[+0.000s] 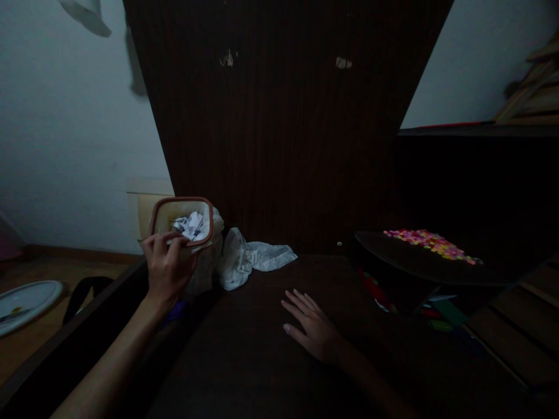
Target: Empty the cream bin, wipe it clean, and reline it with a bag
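My left hand [168,267] grips the near rim of a small trash bin [212,218], its fingers hooked over the edge. The bin has a reddish-brown rim and a pale bag liner, and crumpled white paper [192,226] lies inside it. To the right of the bin, a crumpled whitish plastic bag [238,262] rests on the dark wooden surface [244,349]. My right hand [310,326] is over that surface with its fingers spread and nothing in them. Whether its palm touches the wood I cannot tell.
A tall dark wooden panel [283,145] stands behind. At right, a dark curved shelf [419,262] carries many small colourful pieces [432,241], with red and green items beneath. A raised dark edge [78,343] runs along the left; a white oval object [30,299] lies beyond it.
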`<state>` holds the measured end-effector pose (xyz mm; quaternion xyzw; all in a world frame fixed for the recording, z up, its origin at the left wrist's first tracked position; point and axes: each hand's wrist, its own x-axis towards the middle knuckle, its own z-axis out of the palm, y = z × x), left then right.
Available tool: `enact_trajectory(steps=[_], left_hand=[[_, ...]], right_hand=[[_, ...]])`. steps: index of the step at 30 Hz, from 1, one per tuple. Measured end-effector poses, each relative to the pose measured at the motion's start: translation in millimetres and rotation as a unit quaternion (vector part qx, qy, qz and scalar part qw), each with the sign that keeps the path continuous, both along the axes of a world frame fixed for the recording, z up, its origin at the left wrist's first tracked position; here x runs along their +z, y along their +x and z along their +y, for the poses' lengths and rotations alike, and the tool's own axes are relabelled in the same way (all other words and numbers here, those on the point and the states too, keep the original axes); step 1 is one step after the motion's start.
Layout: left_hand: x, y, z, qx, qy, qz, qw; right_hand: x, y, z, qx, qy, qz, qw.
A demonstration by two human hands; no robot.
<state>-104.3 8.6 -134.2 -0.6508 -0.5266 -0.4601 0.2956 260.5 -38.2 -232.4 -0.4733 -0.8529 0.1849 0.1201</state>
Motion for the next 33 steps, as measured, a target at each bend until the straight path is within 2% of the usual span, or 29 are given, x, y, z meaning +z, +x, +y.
enact_trajectory(steps=[4,7,9,12,15,18,21,24,27,33], left_hand=[[23.3,21,-16,0.011,0.074,0.032,0.997],[35.3,41,-30,0.002,0.113,0.043,0.993],[39.2,55,-40,-0.019,0.116,0.05,0.992],[40.1,75,-52,-0.045,0.081,0.023,0.995],[37.2,93,-59,-0.083,0.048,-0.007,0.995],[31.5,110,-63,-0.121,0.014,-0.028,0.992],[23.3,124,-64,-0.152,-0.027,-0.043,0.987],[14.1,136,-64,-0.171,-0.064,-0.057,0.982],[5.6,145,-63,-0.186,-0.081,-0.067,0.977],[-9.6,156,-63,-0.206,-0.085,-0.061,0.973]], right_hand=[[4.3,-1,-1,0.005,-0.007,-0.013,1.0],[7.5,-2,-1,0.005,-0.016,-0.024,1.0],[8.1,-2,-1,0.006,-0.019,-0.021,1.0],[5.1,-1,0,0.003,-0.014,0.004,1.0],[-3.2,1,2,-0.02,-0.014,0.036,0.999],[-16.4,4,6,-0.077,-0.023,0.09,0.993],[-31.7,8,14,-0.131,-0.007,0.175,0.976],[-42.9,12,25,-0.147,-0.001,0.254,0.956],[-45.4,17,35,-0.152,-0.037,0.32,0.934],[-35.2,18,36,-0.172,-0.077,0.452,0.872]])
